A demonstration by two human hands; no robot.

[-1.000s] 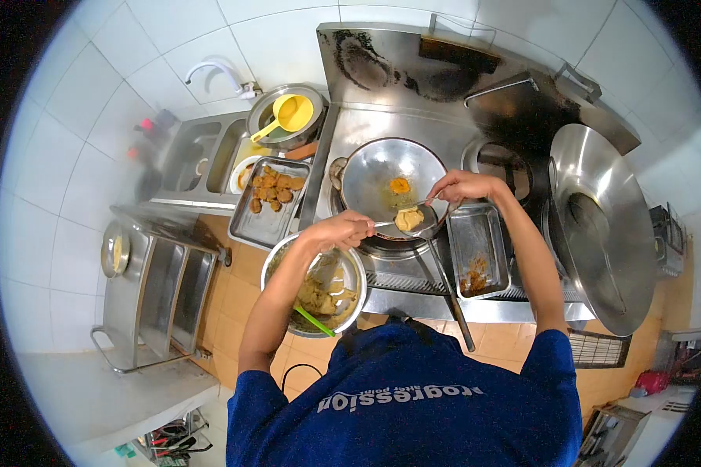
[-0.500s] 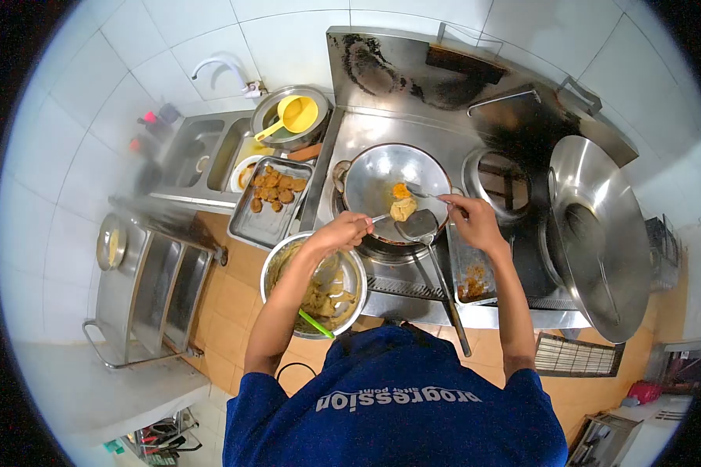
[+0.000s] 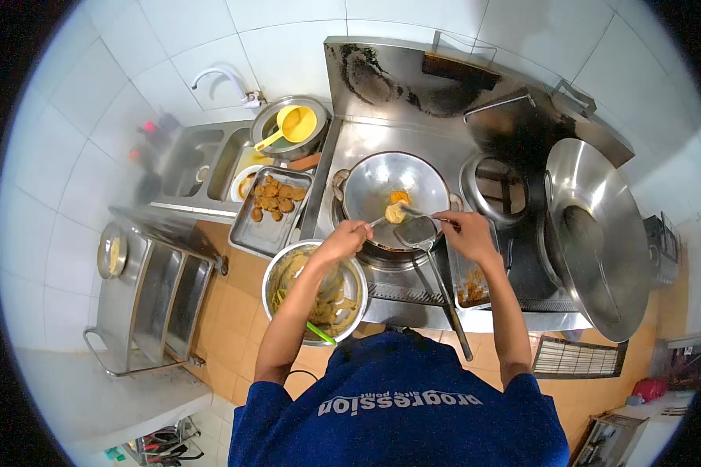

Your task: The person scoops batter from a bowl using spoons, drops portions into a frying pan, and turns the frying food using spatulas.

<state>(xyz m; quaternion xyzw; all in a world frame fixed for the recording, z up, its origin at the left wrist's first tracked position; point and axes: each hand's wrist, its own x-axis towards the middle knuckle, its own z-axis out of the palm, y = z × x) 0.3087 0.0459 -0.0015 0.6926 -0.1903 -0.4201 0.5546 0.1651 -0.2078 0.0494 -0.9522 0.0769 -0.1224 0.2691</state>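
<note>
My left hand (image 3: pixel 348 237) is closed on the handle of a spoon. A lump of pale batter (image 3: pixel 395 212) sits at the spoon's far end, over the wok (image 3: pixel 413 175). Pinched in my right hand (image 3: pixel 466 233) is a second metal utensil (image 3: pixel 419 212), whose tip touches or nearly touches the batter. An orange piece (image 3: pixel 399 197) lies in the wok just beyond the batter. A long-handled ladle (image 3: pixel 417 232) rests on the wok's near edge. Below my left hand stands a steel bowl of batter (image 3: pixel 361 300) with a green-handled utensil (image 3: pixel 320 333).
Left of the wok, a tray (image 3: pixel 255 237) holds several browned pieces. Behind it are a pot (image 3: pixel 319 117) with a yellow dipper (image 3: pixel 297 124) and a sink (image 3: pixel 191 163). A tray with crumbs (image 3: pixel 475 268) and a large wok (image 3: pixel 600 179) are at the right.
My right hand has come down and closer to my left, with its utensil now at the batter. The batter lump has shifted slightly left. The view has moved a little.
</note>
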